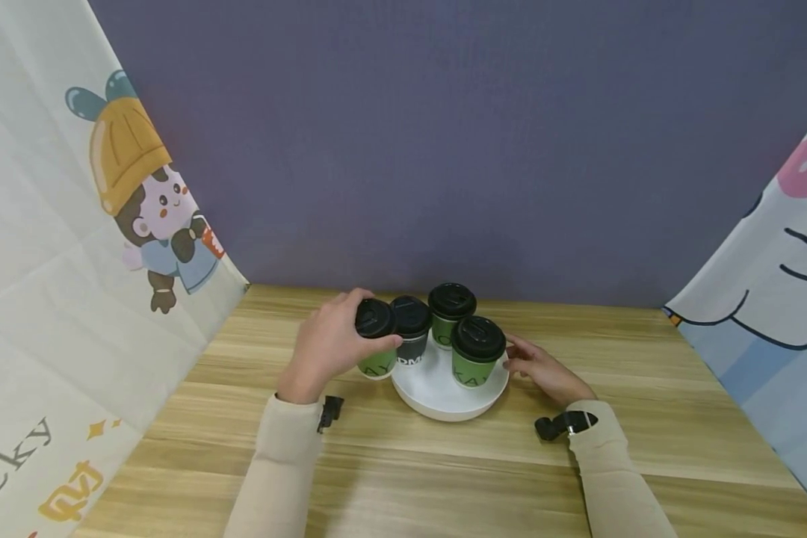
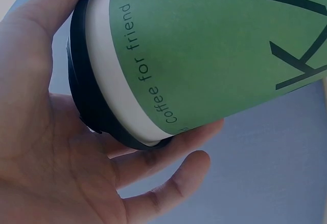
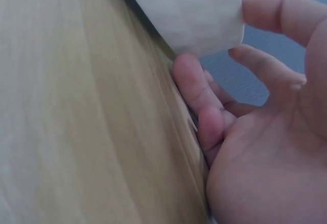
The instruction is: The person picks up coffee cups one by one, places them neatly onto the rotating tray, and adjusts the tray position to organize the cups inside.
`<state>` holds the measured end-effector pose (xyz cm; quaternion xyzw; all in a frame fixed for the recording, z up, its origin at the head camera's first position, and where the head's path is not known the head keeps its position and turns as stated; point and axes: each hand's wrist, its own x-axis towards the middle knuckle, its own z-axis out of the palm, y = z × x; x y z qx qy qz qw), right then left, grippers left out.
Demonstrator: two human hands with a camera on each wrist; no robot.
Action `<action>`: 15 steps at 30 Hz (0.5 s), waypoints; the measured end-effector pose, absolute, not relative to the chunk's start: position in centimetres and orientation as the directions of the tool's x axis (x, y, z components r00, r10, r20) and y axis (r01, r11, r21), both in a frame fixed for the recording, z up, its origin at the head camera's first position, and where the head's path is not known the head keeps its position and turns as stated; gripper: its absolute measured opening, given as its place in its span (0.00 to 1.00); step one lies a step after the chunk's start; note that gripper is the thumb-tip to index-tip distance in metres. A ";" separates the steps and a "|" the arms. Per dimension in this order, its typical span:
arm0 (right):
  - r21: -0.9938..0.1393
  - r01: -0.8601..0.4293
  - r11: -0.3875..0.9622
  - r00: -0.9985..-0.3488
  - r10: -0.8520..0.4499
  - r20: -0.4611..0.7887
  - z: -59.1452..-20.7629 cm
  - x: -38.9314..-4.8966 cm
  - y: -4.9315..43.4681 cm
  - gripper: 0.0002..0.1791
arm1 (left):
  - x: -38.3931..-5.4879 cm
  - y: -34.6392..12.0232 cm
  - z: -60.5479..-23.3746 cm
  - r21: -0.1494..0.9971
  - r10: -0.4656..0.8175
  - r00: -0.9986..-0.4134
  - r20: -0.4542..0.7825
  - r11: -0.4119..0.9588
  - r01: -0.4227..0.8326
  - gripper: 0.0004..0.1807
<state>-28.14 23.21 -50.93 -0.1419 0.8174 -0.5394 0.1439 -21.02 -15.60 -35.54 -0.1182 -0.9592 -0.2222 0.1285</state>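
Note:
My left hand (image 1: 329,340) grips a green paper coffee cup (image 1: 379,364) by its black lid, at the left edge of a round white plate (image 1: 444,403). Close up in the left wrist view, this green cup (image 2: 204,45) shows "Coffee for friend" lettering. Whether its base touches anything I cannot tell. On the plate stand a dark grey cup (image 1: 413,347) and two more green cups, one at the back (image 1: 441,329) and one at the front right (image 1: 471,370), all black-lidded. My right hand (image 1: 545,373) holds the plate's right rim (image 3: 204,19) between thumb and fingers.
The plate stands on a wood-grain table (image 1: 430,478). Behind rises a grey-blue wall panel (image 1: 471,149). Printed white cloths hang at the left (image 1: 33,187) and right (image 1: 746,276). Each wrist carries a small black camera mount, left (image 1: 330,412) and right (image 1: 565,424).

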 end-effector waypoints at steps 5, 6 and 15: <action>-0.920 -0.059 0.387 -0.918 -0.383 -0.102 -51.1 -28.2 23.2 0.41 | -20.8 -14.9 -35.6 0.389 0.186 -0.939 0.290 0.873 0.293 0.45; -0.917 -0.057 0.394 -0.919 -0.379 -0.105 -51.1 -28.2 23.2 0.41 | -20.8 -14.7 -35.6 0.384 0.191 -0.938 0.289 0.874 0.296 0.45; -0.908 -0.064 0.414 -0.926 -0.364 -0.100 -50.8 -28.1 23.1 0.38 | -20.7 -13.4 -35.9 0.354 0.209 -0.935 0.285 0.884 0.306 0.47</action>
